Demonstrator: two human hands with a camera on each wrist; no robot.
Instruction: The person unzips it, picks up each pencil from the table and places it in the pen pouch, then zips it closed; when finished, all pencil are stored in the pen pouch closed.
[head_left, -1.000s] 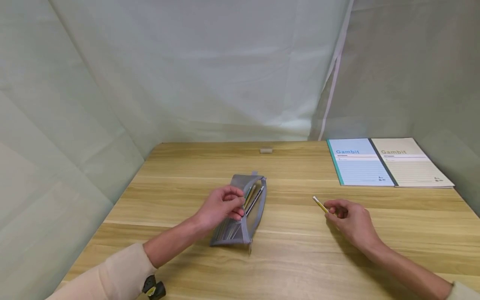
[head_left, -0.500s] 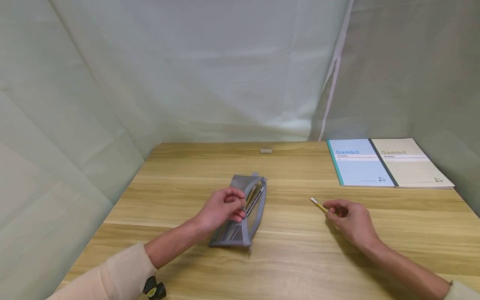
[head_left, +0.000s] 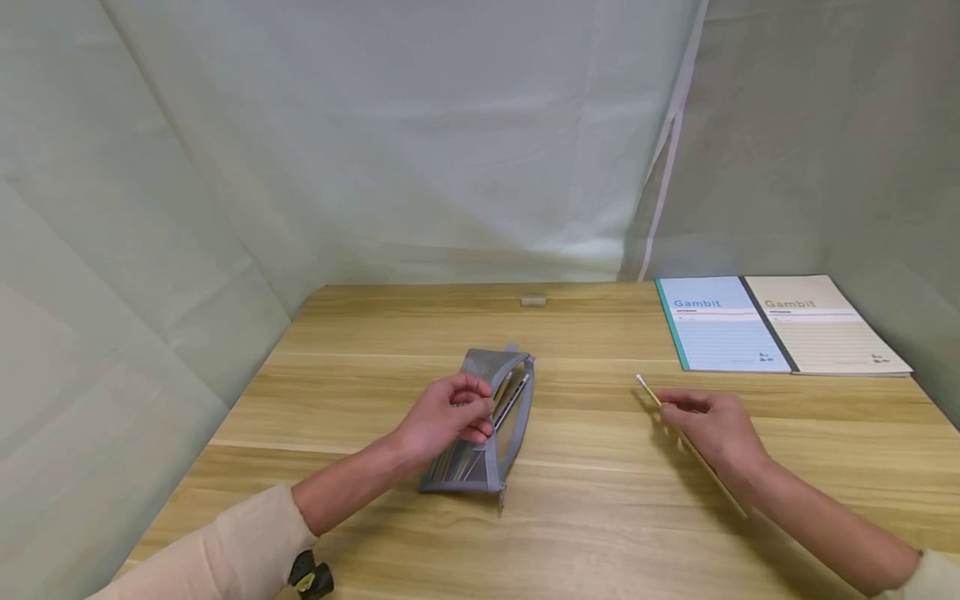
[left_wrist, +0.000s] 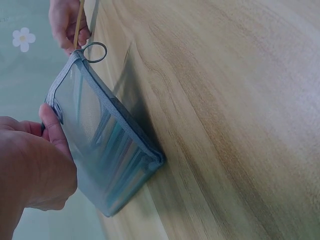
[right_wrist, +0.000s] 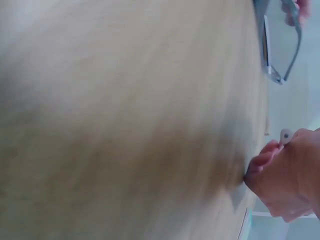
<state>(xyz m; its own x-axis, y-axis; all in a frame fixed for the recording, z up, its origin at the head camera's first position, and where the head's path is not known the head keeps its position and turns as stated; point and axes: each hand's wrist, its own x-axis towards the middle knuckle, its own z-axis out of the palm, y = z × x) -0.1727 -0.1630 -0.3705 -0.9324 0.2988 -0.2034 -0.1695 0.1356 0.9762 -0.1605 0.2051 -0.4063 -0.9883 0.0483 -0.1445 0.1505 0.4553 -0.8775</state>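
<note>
A grey mesh zip pencil case [head_left: 480,365] sits mid-table, its mouth gaping towards the right. My left hand [head_left: 438,417] pinches the near lip of that mouth between thumb and fingers. Inside lie several long thin items, among them a dark pencil [head_left: 513,402] with a light end. To the right, just over the table, my right hand [head_left: 716,427] pinches a yellow pencil [head_left: 650,393] with a white end. The pencil slants from upper left to lower right, its tail passing below the palm. The left wrist view shows the case's mesh side [left_wrist: 95,135] and a zip-pull ring [left_wrist: 95,52].
Two notebooks, one blue [head_left: 720,329] and one cream [head_left: 821,325], lie side by side at the back right. A small grey block [head_left: 533,301] rests near the table's back edge. Pale curtains [head_left: 450,142] hang behind and on both sides of the wooden table [head_left: 585,533].
The yellow pencil has swung in my right hand: its white end moved up and right, and its long tail now shows below the hand. My left hand stays on the case.
</note>
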